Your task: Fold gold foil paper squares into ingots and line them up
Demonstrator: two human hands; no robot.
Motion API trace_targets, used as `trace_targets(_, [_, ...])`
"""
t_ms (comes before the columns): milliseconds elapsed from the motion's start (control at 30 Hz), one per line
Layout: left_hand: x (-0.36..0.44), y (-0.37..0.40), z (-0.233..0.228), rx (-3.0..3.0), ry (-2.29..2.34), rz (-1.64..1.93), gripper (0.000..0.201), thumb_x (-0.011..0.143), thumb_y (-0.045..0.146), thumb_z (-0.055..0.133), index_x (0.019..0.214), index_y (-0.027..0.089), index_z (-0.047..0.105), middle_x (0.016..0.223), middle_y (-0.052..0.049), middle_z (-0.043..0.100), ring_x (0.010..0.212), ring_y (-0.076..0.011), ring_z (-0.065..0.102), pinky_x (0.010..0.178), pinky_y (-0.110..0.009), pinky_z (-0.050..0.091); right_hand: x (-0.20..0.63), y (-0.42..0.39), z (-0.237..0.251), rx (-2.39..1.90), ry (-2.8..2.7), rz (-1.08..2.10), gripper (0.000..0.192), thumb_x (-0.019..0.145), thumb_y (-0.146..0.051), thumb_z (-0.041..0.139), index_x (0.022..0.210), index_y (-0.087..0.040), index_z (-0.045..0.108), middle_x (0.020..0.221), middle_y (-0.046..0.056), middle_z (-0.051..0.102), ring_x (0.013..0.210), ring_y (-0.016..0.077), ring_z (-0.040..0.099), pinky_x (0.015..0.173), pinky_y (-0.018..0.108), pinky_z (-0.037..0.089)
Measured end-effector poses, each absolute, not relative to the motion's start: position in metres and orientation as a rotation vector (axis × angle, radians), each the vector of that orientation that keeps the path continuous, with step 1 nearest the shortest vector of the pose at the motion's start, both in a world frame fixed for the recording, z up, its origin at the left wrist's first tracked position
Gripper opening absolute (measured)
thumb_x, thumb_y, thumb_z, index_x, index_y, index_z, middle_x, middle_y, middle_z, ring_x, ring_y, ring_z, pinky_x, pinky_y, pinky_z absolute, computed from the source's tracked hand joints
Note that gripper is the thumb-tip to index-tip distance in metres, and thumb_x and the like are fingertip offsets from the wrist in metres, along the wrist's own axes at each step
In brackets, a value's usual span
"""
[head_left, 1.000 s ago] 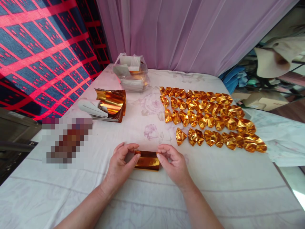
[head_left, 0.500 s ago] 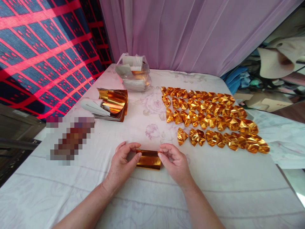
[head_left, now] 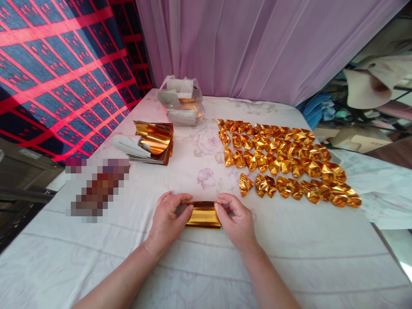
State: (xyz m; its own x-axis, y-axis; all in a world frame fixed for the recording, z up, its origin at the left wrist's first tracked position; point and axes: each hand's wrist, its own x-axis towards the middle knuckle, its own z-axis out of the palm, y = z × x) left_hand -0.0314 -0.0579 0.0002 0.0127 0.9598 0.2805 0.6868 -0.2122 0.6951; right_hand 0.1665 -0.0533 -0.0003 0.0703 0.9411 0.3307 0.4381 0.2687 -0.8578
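Between my hands, just above or on the tablecloth, a sheet of gold foil paper (head_left: pixel 204 215) is curled into a flattened roll. My left hand (head_left: pixel 170 216) pinches its left end between thumb and fingers. At the opposite end, my right hand (head_left: pixel 236 218) holds the upper corner in a similar pinch. Folded gold foil pieces (head_left: pixel 283 165) lie in several rows to the right of my hands. A stack of gold foil sheets with pale backs (head_left: pixel 154 141) rests at the left, its top sheets bent over.
Toward the back stands a clear plastic bag (head_left: pixel 182 101) holding more foil sheets. A pixelated patch covers something on the table's left. Behind the table hangs a purple curtain (head_left: pixel 244 47); a red and dark blue patterned cloth (head_left: pixel 74 77) hangs at left. A cap (head_left: pixel 370 81) sits at right.
The foil paper's front face has tilted and now catches more light. Both hands keep their pinch, with little movement. The whole view has shifted slightly.
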Motion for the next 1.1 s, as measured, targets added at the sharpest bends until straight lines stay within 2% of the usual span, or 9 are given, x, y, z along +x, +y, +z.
trace_targets(100, [-0.031,-0.057,0.001,1.951,1.708,1.004,0.015,0.082,0.025,0.063,0.095,0.026,0.069,0.078,0.003,0.073,0.076,-0.0183,0.067,0.103,-0.045,0.044,0.166,-0.052,-0.001,-1.376,-1.562,0.552,0.013,0.083,-0.024,0.061,0.094,-0.022,0.068,0.075,0.0,0.074,0.059,0.0128,0.067,0.06,0.023,0.058])
trace_targets(267, [-0.029,-0.054,0.004,1.948,1.743,0.914,0.017,0.082,0.025,0.062,0.096,0.025,0.07,0.08,0.001,0.073,0.078,-0.0195,0.066,0.098,-0.043,0.045,0.166,-0.049,-0.004,-1.409,-1.616,0.418,0.013,0.083,-0.024,0.06,0.093,-0.023,0.069,0.079,0.002,0.074,0.072,0.0167,0.07,0.073,0.029,0.059])
trace_targets(400, [-0.025,-0.051,0.005,1.976,1.79,0.851,0.019,0.082,0.024,0.061,0.098,0.025,0.07,0.082,0.0,0.073,0.081,-0.0213,0.066,0.09,-0.043,0.046,0.165,-0.048,-0.007,-1.436,-1.639,0.364,0.015,0.083,-0.024,0.058,0.092,-0.023,0.07,0.079,0.004,0.074,0.075,0.0183,0.07,0.074,0.031,0.058])
trace_targets(700, [-0.021,-0.043,0.018,2.126,1.86,0.541,0.027,0.085,0.021,0.059,0.111,0.026,0.066,0.094,-0.001,0.072,0.094,-0.0241,0.065,0.089,-0.041,0.041,0.165,-0.044,-0.014,-1.567,-1.663,0.348,0.019,0.081,-0.023,0.056,0.093,-0.023,0.072,0.078,0.004,0.073,0.078,0.0204,0.068,0.076,0.033,0.054])
trace_targets(900, [-0.02,-0.041,0.028,2.226,1.827,0.365,0.018,0.09,0.022,0.055,0.092,0.028,0.071,0.099,-0.002,0.069,0.097,-0.0224,0.062,0.087,-0.039,0.038,0.164,-0.041,-0.015,-1.623,-1.667,0.407,0.017,0.078,-0.019,0.059,0.091,-0.024,0.069,0.079,0.002,0.073,0.08,0.0204,0.066,0.078,0.032,0.051])
trace_targets(1100, [-0.021,-0.038,0.035,2.284,1.78,0.29,0.018,0.089,0.026,0.056,0.094,0.029,0.073,0.099,-0.003,0.068,0.099,-0.0242,0.061,0.088,-0.04,0.038,0.165,-0.038,-0.01,-1.672,-1.778,0.37,0.012,0.078,-0.015,0.06,0.082,-0.024,0.067,0.085,0.002,0.07,0.085,0.021,0.062,0.08,0.032,0.048])
